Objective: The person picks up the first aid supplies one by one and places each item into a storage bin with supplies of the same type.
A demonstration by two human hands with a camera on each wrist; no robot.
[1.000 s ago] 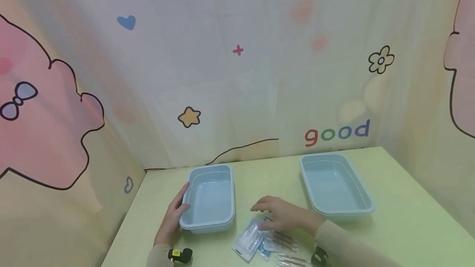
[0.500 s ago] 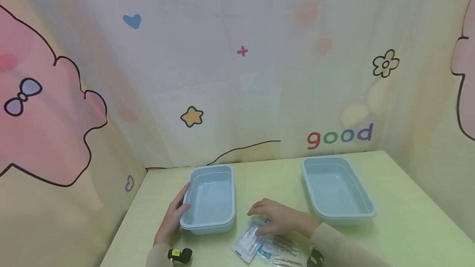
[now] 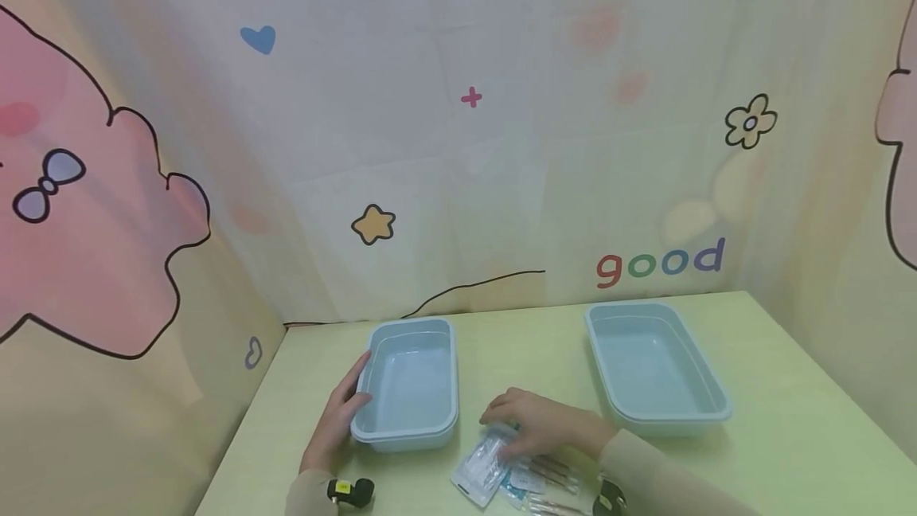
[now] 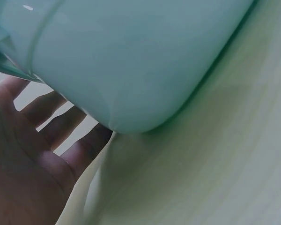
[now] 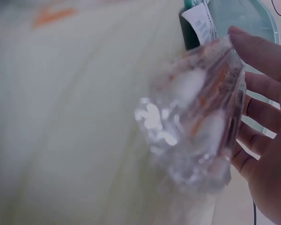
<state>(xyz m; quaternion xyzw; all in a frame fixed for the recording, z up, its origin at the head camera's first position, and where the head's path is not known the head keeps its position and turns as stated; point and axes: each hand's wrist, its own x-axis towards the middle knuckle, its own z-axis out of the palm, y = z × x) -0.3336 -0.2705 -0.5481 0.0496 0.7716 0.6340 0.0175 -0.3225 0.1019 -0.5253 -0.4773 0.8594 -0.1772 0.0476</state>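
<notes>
In the head view my left hand (image 3: 335, 424) holds the left side of a light blue plastic basin (image 3: 407, 381), thumb over its rim. The left wrist view shows the fingers (image 4: 61, 124) along the outside of the basin wall (image 4: 131, 61). My right hand (image 3: 540, 423) is over a small pile of packets, fingers bent downward and the thumb overlapping a white-and-clear packet (image 3: 478, 470). Beside it lies a clear packet of brown-stemmed, white-tipped swabs (image 3: 555, 470). In the right wrist view, the thumb tip is at the edge of the clear swab packet (image 5: 196, 112).
A second light blue basin (image 3: 652, 365) stands at the right rear of the pale green table (image 3: 523, 341). Another clear packet (image 3: 552, 508) is at the lower frame edge. A printed curtain (image 3: 458, 166) hangs behind and at both sides.
My right hand has shifted slightly left and lower over the packets, its fingers bending down more. My left hand stays on the basin; the whole view has drifted a little.
</notes>
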